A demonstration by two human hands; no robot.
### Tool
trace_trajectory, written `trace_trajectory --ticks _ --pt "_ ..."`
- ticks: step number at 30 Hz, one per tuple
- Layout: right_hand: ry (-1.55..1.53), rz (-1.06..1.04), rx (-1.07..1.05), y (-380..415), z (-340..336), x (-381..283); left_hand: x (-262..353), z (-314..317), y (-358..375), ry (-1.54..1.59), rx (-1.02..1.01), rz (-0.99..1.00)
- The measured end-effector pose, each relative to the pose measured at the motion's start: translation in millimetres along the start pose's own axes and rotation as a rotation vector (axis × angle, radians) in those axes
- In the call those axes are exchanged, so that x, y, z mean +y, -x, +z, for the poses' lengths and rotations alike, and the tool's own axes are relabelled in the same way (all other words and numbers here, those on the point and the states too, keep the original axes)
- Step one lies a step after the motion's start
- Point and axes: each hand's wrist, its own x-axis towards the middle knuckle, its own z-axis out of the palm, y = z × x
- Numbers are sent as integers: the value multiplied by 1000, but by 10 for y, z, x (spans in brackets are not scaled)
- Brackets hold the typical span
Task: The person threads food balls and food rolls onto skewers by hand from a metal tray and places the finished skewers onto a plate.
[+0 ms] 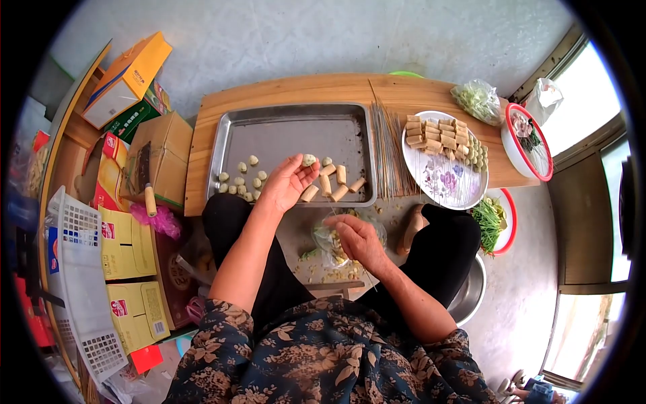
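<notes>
My left hand (289,182) is over the front of a metal tray (289,116), palm up, with a pale green ball (308,160) held at its fingertips. Lower and to the right, my right hand (360,239) is closed around a thin skewer (331,206), whose tip points up toward the tray. Several more green balls (258,182) lie in the tray's front left part. Tan cylindrical pieces (341,174) are scattered at its front right. Beside the tray is a bunch of loose skewers (390,155). A flowered plate (441,180) bears skewered tan pieces (437,135) and green balls.
A wooden table (269,84) carries the tray and plate. At its right end are a bag of greens (476,97) and a red-rimmed bowl (544,168). Boxes and a knife (146,172) stand on the left. A plastic bag (330,246) and scraps lie below my hands.
</notes>
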Motion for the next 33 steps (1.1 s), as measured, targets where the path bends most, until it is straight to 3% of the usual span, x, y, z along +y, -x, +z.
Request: trace_trajectory --ticks 20,28,30,33 --pt "-35 0 14 -42 -19 -9 -70 33 19 -65 -98 -36" --pt "-100 -8 118 -175 -45 41 -206 204 154 -249 -207 -240" --pt "-140 -13 131 -183 -68 39 -226 168 98 -258 -209 -232" --pt "-194 -23 184 -184 -120 5 -237 -46 -236 -698 21 24"
